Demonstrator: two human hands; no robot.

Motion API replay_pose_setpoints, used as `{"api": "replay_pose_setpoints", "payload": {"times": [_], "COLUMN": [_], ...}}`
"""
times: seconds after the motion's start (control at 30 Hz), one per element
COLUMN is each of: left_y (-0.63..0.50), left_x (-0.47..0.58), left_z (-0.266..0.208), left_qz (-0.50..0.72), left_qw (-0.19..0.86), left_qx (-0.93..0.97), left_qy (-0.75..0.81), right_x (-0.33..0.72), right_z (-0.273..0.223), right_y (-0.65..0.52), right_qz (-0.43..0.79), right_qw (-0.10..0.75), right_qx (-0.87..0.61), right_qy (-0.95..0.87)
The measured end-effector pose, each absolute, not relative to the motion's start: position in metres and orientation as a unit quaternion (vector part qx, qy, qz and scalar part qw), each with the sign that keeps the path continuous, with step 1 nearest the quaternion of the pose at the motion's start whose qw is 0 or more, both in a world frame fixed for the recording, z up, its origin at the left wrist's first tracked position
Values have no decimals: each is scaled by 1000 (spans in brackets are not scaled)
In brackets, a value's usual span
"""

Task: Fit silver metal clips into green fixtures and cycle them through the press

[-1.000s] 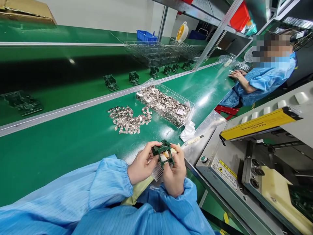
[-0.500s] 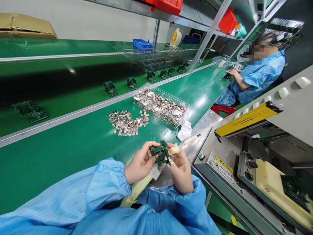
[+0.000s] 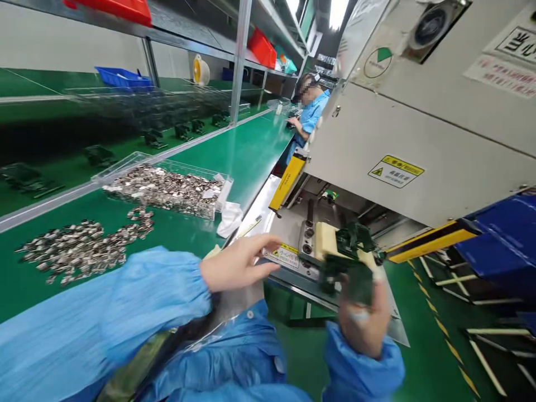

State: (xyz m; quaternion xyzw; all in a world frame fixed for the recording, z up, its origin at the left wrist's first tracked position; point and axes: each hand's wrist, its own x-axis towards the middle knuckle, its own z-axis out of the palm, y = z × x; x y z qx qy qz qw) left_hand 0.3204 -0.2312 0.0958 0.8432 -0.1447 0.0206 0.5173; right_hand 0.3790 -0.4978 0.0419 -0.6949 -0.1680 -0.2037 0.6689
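Note:
My right hand, blurred by motion, grips a dark green plastic part in front of the machine. Behind it, a second dark green plastic part rests on the cream-coloured fixture block. My left hand holds nothing; its thumb and fingers are apart and point towards the machine bed. Near that hand, a white cloth and a pale pen-like tool lie by the bench edge. Loose small metal pieces are spread on the green bench to the left.
A clear tray full of metal pieces stands on the bench. Yellow guard bars flank the machine opening under its grey housing. Several green parts line the far strip. A co-worker in blue sits farther along.
My view has swung right towards the machine. My left hand has let go of the green plastic part, and my right hand has carried a green plastic part to the fixture's front.

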Motion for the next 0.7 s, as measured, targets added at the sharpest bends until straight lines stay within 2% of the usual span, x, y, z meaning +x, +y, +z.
{"api": "replay_pose_setpoints", "payload": {"times": [0.07,0.13,0.27,0.43,0.53,0.63,0.7], "left_y": [-265,-301,-356,-341,-291,-236,-210], "left_x": [359,395,446,447,415,374,349], "left_z": [105,110,118,128,127,113,96], "left_qz": [81,119,84,96,82,-3,-68], "left_qw": [457,425,432,529,587,586,578], "left_qx": [861,868,877,825,792,803,811], "left_qy": [-206,-229,-193,-173,-145,-107,-62], "right_x": [394,407,423,442,461,477,481], "right_z": [46,47,51,70,80,82,81], "right_y": [-535,-559,-573,-562,-557,-555,-554], "right_qz": [-318,-367,-361,-335,-277,-227,-223], "right_qw": [665,659,643,585,490,364,313], "right_qx": [-669,-655,-675,-727,-803,-866,-884], "right_qy": [-97,-49,-40,-127,-192,-257,-265]}}
